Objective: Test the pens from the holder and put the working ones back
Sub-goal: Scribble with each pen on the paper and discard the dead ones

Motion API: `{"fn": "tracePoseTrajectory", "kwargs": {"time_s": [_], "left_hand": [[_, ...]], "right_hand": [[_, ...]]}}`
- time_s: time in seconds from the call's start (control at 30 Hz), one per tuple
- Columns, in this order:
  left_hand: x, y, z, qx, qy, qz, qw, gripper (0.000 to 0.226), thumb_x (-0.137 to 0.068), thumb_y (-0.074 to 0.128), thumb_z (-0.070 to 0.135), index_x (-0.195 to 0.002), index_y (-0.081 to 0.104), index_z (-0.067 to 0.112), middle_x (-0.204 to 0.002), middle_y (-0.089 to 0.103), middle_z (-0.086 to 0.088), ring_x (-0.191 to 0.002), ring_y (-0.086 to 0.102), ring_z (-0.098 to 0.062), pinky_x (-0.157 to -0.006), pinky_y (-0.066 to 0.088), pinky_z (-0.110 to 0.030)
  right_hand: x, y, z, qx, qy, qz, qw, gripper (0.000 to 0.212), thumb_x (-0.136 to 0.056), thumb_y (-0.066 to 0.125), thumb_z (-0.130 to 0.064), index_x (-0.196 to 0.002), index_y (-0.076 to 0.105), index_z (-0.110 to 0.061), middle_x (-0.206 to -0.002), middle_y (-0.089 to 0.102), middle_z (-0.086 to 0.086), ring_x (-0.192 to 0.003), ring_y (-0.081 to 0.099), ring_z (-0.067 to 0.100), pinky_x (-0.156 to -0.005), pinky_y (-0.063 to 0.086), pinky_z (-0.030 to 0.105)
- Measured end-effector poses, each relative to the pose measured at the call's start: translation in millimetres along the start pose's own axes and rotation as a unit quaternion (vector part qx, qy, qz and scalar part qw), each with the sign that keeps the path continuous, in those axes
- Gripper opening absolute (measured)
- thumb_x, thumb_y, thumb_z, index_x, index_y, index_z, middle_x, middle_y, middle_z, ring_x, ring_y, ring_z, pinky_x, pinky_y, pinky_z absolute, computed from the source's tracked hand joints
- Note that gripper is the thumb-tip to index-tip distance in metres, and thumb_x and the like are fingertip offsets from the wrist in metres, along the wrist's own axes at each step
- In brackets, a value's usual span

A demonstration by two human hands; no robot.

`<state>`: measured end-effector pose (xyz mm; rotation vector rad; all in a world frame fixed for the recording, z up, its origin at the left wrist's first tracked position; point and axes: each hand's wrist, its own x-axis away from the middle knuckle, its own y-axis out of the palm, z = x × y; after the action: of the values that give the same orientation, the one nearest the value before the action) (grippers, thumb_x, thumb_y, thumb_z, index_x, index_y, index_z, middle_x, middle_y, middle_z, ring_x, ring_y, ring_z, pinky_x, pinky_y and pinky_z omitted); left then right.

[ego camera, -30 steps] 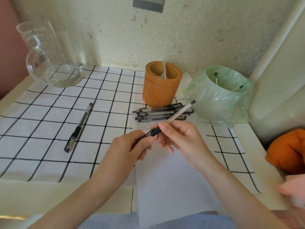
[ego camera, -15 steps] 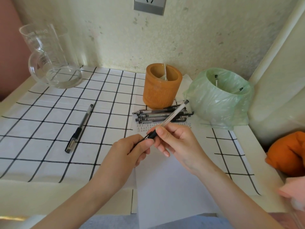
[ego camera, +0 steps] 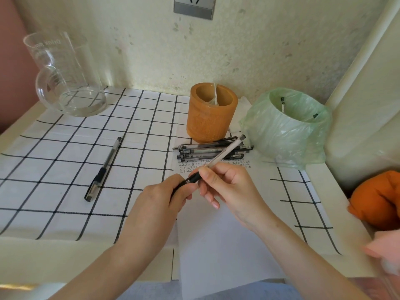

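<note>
The slim white plastic pen (ego camera: pixel 225 153), with a black rubber sleeve low on its barrel and a dark end cap, carries no writing that can be read. It is held in the air above the plain white paper sheet (ego camera: pixel 216 245), slanting up to the right. The right grip (ego camera: pixel 229 187) pinches it at the sleeve between thumb and forefinger, and the left grip (ego camera: pixel 160 200) is curled round its black lower end. Its upper end lies over a pile of clear-barrelled black pens (ego camera: pixel 194 151) on the sheet's far edge, beside rows of small inked marks (ego camera: pixel 190 168) too tiny to read. Behind the pile stands the round orange-brown holder (ego camera: pixel 211 118). To its right is a green plastic-lined tub (ego camera: pixel 287 131). On the white black-gridded cloth (ego camera: pixel 54 148) lies a single black-capped pen (ego camera: pixel 104 169). The clear glass jug (ego camera: pixel 65 79) shows reversed lettering, "Drink" legible.
</note>
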<state>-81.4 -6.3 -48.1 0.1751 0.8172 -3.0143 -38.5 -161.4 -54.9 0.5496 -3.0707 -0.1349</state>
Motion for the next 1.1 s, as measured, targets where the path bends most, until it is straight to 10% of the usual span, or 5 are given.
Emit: {"fn": "tracePoseTrajectory", "kwargs": {"time_s": [0.43, 0.63, 1.1], "left_hand": [[-18, -10, 8, 0.133, -0.072, -0.028, 0.988, 0.029, -0.096, 0.040, 0.034, -0.085, 0.064, 0.021, -0.060, 0.059, 0.004, -0.041, 0.041, -0.003, -0.042, 0.034, -0.011], [-20, -10, 7, 0.193, -0.088, -0.049, 0.976, 0.029, -0.098, 0.036, 0.020, -0.092, 0.064, 0.021, -0.061, 0.053, 0.014, -0.055, 0.043, -0.003, -0.053, 0.038, -0.012], [-19, -10, 7, 0.178, -0.067, -0.070, 0.979, 0.029, -0.098, 0.038, 0.017, -0.090, 0.066, 0.020, -0.059, 0.056, 0.013, -0.051, 0.043, -0.001, -0.050, 0.037, -0.010]], "right_hand": [[-21, -7, -20, -0.051, -0.065, 0.058, 0.995, 0.019, -0.101, 0.037, -0.015, -0.094, 0.050, -0.005, -0.099, 0.069, 0.018, -0.104, 0.065, 0.029, -0.094, 0.050, 0.037], [-19, -3, -21, -0.029, -0.036, 0.079, 0.996, 0.019, -0.088, 0.058, -0.029, -0.090, 0.067, -0.012, -0.075, 0.062, -0.008, -0.075, 0.054, 0.006, -0.076, 0.041, 0.024], [-13, 6, -19, 0.042, 0.002, 0.031, 0.999, 0.023, -0.079, 0.064, -0.030, -0.088, 0.073, -0.011, -0.065, 0.059, 0.003, -0.064, 0.053, 0.007, -0.063, 0.038, 0.018]]}}
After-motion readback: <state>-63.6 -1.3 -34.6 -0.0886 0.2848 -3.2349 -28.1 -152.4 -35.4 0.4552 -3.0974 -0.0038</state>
